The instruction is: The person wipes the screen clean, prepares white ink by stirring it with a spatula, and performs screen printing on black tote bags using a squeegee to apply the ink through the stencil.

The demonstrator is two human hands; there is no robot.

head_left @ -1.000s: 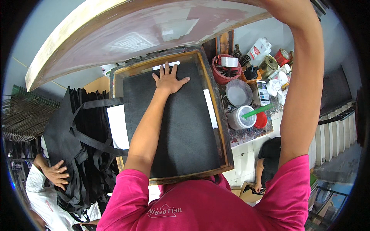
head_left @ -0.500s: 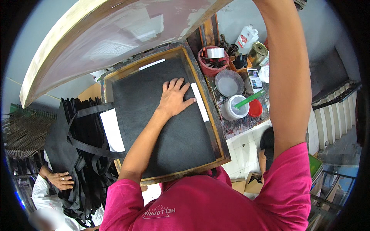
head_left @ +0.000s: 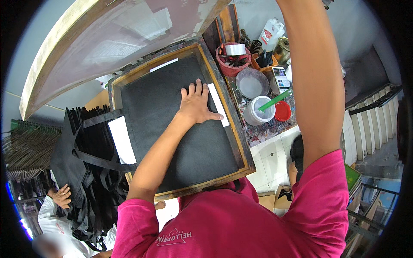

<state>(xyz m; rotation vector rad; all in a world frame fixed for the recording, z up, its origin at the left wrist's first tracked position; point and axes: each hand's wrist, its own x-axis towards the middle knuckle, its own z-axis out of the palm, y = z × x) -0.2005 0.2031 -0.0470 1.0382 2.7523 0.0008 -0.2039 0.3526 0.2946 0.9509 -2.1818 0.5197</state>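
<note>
My left hand (head_left: 195, 105) lies flat on a black fabric bag (head_left: 150, 99), fingers stretched and thumb spread over a white strip (head_left: 218, 104) at the bag's right edge. The bag is laid out smooth in a shallow wooden-edged board (head_left: 252, 162). Its strap loops out past the board's left side, beside a white sheet (head_left: 122, 139). A large wooden frame with a mesh screen (head_left: 109, 51) stands tilted up above the board. My right arm reaches up past the top edge; the hand is cut off from view.
Many black bags (head_left: 86, 172) hang at the left, where another person's hand (head_left: 61, 196) touches them. On the stained side table (head_left: 258, 135) are a white tub (head_left: 259, 111) with a green stick, a red lid (head_left: 282, 111), a grey bowl (head_left: 252, 84), a phone (head_left: 281, 79) and a red bucket (head_left: 233, 60).
My left hand has shifted slightly over the bag, its fingers straighter and its thumb stretched farther out. The whole view has moved a little. The other person's fingers have spread.
</note>
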